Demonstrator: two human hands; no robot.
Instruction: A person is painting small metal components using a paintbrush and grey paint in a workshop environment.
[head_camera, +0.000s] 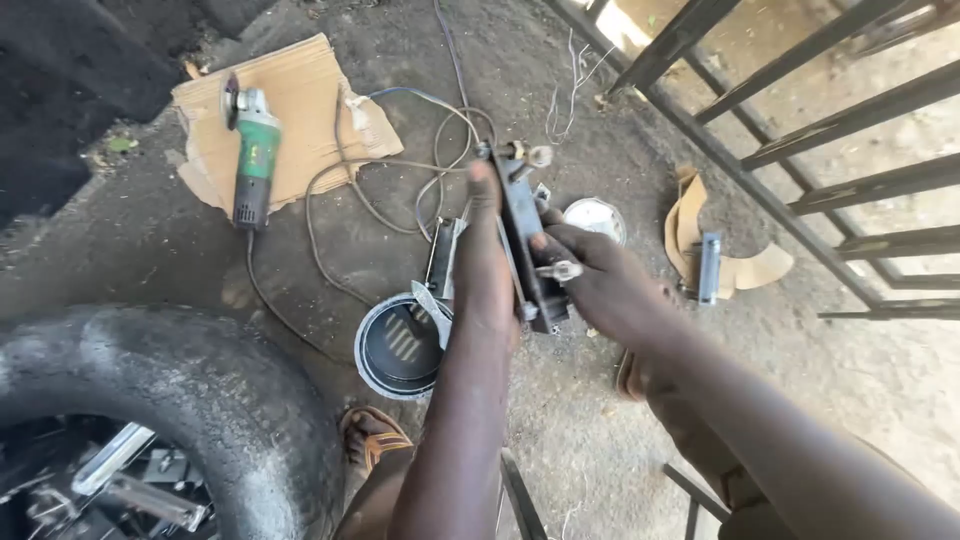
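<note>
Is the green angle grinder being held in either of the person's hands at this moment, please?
No, the green angle grinder lies on the torn sheet of brown cardboard, while both hands hold a dark metal part.

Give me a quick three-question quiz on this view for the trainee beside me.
1. True or false: the green angle grinder lies on a piece of cardboard.
2. Which hand touches the silver key on the dark metal lock case? A) left hand B) right hand
3. What large black thing sits at the lower left?

Key: 1 true. 2 B. 3 A rubber tyre.
</note>
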